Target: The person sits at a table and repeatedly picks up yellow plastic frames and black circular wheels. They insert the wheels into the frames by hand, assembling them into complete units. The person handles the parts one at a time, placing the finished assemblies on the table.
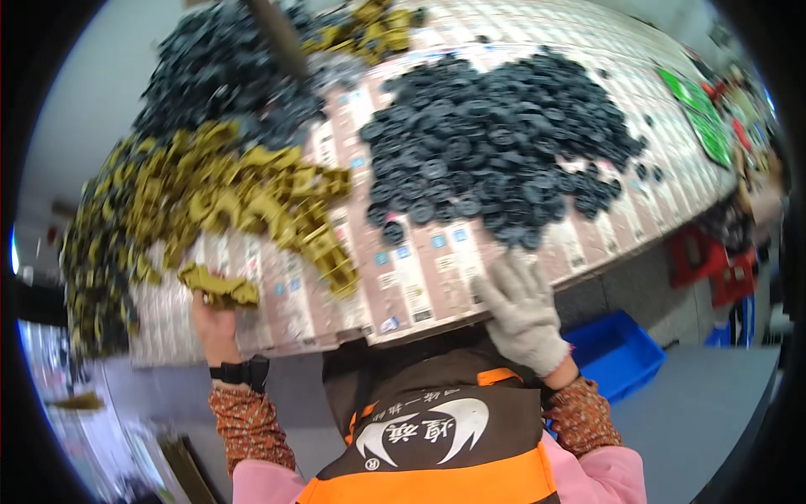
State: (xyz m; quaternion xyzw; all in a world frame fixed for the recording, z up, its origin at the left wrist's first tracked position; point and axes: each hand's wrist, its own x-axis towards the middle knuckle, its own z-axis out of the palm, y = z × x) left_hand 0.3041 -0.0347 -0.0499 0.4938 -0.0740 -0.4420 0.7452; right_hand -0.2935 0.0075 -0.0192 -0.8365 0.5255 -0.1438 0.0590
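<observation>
My bare left hand [217, 326], with a dark band at the wrist, grips an olive-yellow moulded plastic part [220, 286] near the table's front edge. Its fingers are partly hidden beneath the part. A heap of similar olive-yellow parts [227, 189] lies just beyond it. My right hand [518, 311] wears a pale work glove and is open, its fingers spread at the table edge. Those fingertips reach the near side of a big pile of small round black plastic wheels [495, 139]; whether they touch the wheels I cannot tell.
Dark plastic parts [214, 76] are heaped at the far left, near a slanting post [277, 38]. Green packets [697, 118] lie at the table's right end. Below the edge, a blue bin [617, 357] and red stools [714, 265] stand on the right.
</observation>
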